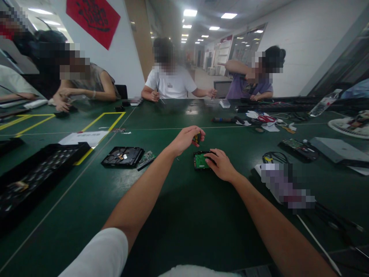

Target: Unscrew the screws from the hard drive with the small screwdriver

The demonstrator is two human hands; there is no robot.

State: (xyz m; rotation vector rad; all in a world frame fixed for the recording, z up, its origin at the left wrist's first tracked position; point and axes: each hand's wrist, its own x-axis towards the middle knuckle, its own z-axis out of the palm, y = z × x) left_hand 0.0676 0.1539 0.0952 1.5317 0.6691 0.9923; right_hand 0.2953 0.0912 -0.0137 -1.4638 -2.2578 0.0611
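My left hand (186,139) is closed around a small yellow-and-black tool handle (196,137), raised just above the table. It looks like a screwdriver, but most of it is hidden by the fingers. Below and to the right lies a hard drive (198,162) with its green circuit board facing up. My right hand (221,164) grips this drive at its right side, fingertips and thumb bent over the board. A few tiny bits, perhaps screws (178,159), lie on the table left of the drive.
Left are another hard drive (122,157), a loose circuit board (148,157) and a black tray (43,173). Right are a third drive (300,149), a grey metal box (343,152), cables (275,157) and a plastic bottle (325,103). Several people sit across the green table (178,215).
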